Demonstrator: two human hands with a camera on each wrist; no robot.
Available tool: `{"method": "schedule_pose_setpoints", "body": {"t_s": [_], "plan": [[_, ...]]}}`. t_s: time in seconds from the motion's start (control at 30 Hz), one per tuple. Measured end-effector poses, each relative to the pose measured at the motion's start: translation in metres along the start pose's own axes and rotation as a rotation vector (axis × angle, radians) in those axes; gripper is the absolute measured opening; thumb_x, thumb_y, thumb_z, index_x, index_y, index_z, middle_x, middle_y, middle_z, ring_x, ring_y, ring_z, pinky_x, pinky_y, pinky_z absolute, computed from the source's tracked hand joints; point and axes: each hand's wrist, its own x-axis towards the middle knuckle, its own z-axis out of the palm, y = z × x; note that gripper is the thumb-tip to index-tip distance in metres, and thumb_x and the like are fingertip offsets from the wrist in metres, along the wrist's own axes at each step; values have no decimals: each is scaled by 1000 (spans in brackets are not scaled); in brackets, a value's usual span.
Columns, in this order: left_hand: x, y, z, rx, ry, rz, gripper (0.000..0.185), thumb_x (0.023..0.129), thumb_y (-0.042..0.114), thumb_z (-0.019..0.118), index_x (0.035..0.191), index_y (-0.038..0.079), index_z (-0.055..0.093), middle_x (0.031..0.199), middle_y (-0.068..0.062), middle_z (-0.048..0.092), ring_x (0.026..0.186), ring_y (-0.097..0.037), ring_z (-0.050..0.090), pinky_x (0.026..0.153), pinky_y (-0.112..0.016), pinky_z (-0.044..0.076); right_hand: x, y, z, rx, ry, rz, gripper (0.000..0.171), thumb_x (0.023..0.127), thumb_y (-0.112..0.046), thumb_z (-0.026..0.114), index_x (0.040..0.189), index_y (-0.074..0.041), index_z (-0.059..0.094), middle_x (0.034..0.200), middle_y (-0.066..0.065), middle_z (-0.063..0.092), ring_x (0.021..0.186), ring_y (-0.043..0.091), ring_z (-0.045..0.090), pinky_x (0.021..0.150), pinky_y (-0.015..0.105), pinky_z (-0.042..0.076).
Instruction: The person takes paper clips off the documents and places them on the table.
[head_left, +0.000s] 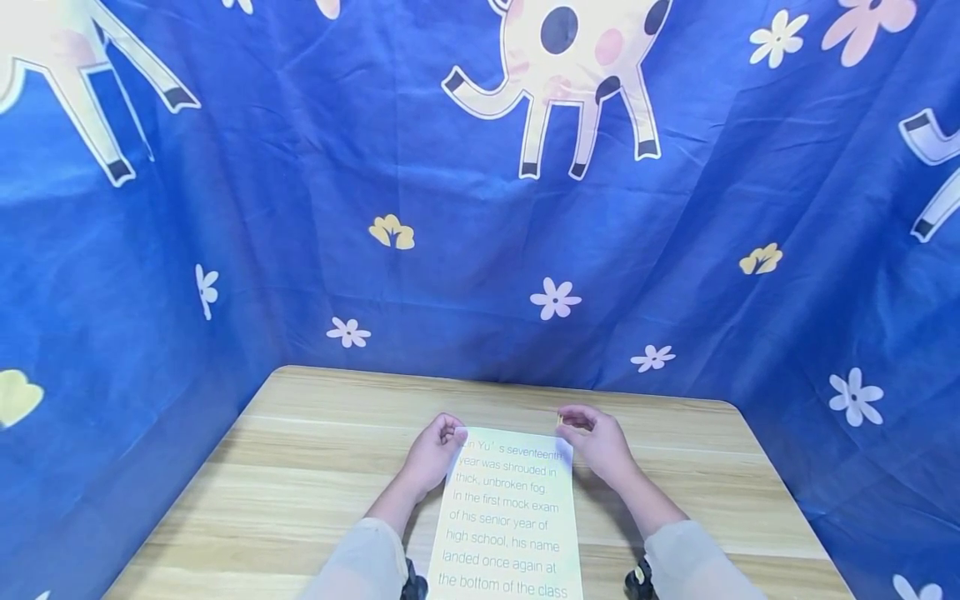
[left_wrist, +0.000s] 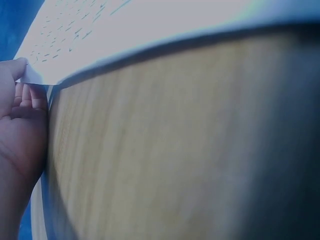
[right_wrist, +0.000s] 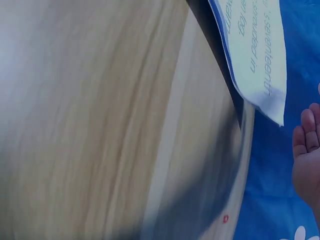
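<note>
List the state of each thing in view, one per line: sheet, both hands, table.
Printed sheet: far end lifted off the table, left corner pinched.
Left hand: pinches the sheet's far left corner.
Right hand: fingers curled beside the far right corner, apart from it.
Wooden table: bears the sheet.

You see a pale yellow-green sheet of paper [head_left: 510, 517] printed with grey-green text. Your table [head_left: 300, 467] is light wood with lengthwise grain. The backdrop cloth [head_left: 337, 208] is bright blue, patterned with white flowers, yellow leaves and cream spotted animals. Your sleeves [head_left: 360, 562] are beige.
</note>
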Motion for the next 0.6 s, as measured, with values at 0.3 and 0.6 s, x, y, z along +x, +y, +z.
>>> {"method": "schedule_pose_setpoints", "body": {"t_s": [0.3, 0.6], "plan": [[-7, -3, 5, 5, 19, -1, 12, 110, 23, 64, 115, 13, 64, 102, -2, 66, 91, -17, 62, 86, -28, 52, -8, 13, -30, -25, -3, -29, 34, 94, -12, 84, 126, -10, 77, 123, 11, 80, 116, 28, 74, 119, 55, 51], [-8, -4, 8, 13, 22, 5, 12, 110, 24, 64, 115, 13, 64, 100, -2, 65, 89, -17, 61, 86, -29, 52, -15, 32, -61, -87, 40, -26, 33, 95, -13, 83, 127, -10, 76, 122, 11, 79, 118, 28, 74, 117, 52, 52]]}}
